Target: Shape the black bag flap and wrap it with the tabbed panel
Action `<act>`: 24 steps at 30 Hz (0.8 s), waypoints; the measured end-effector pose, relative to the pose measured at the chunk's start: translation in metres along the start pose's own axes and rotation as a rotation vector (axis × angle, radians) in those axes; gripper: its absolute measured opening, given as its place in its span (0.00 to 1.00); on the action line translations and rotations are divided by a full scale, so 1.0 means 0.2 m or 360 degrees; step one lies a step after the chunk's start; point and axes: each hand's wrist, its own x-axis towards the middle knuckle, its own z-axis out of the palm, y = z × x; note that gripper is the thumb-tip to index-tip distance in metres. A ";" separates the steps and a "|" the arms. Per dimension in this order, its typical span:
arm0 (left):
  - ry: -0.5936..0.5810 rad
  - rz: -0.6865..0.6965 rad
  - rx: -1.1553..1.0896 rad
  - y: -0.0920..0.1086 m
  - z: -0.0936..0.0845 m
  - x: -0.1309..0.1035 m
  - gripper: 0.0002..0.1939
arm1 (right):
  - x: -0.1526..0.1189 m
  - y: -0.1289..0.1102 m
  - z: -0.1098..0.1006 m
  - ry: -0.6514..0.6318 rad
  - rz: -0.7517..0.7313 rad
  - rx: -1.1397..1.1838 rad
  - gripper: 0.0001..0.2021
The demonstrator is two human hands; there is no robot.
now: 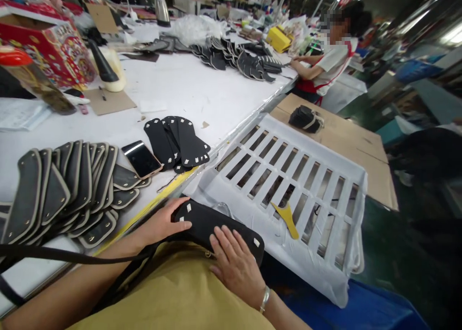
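Note:
A long black panel (212,226) with rounded ends and small white patches at its corners lies across my lap. My left hand (168,221) grips its left end, thumb on top and index finger along the far edge. Flat on the panel's right half rests my right hand (236,262), fingers stretched out and holding nothing. Similar black panels (176,142) with white patches are piled on the table beyond my left hand. To the left, dark panels with pale edging (65,190) and small metal studs overlap in a heap. A phone (142,159) lies between the two piles.
At right stands a white slatted plastic crate (288,176) with a yellow scraper-like tool (288,220) on it. Beyond it, a cardboard sheet (346,142) carries a dark bundle (305,119). A co-worker (327,65) is at the table's far right. A red box (46,46) stands far left.

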 end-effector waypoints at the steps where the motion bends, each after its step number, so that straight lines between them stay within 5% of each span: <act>1: 0.0015 -0.0004 0.0050 0.00 0.02 -0.01 0.40 | 0.01 -0.02 0.01 -0.0007 -0.0051 0.0036 0.27; 8: 0.0075 -0.0121 -0.0035 0.01 0.14 -0.04 0.41 | 0.04 -0.05 0.02 -0.0113 -0.0208 0.0168 0.24; 13: 0.0024 -0.0235 -0.0253 0.02 0.15 -0.04 0.36 | -0.06 0.00 -0.01 -0.0126 -0.0050 0.0300 0.25; 16: 0.0061 -0.0221 -0.0038 0.01 0.13 -0.03 0.35 | -0.17 0.07 -0.05 -0.0060 0.0101 0.0471 0.25; 20: 0.0363 0.0350 0.0707 0.08 0.13 0.00 0.38 | -0.26 0.20 -0.10 0.0156 0.0848 0.0736 0.23; 22: 0.0273 0.0752 0.0965 0.15 0.18 0.02 0.43 | -0.26 0.26 -0.09 0.0172 0.1194 0.0904 0.29; 24: 0.0033 0.1024 0.1097 0.21 0.24 0.06 0.51 | -0.22 0.29 -0.07 0.0066 0.1258 0.1078 0.38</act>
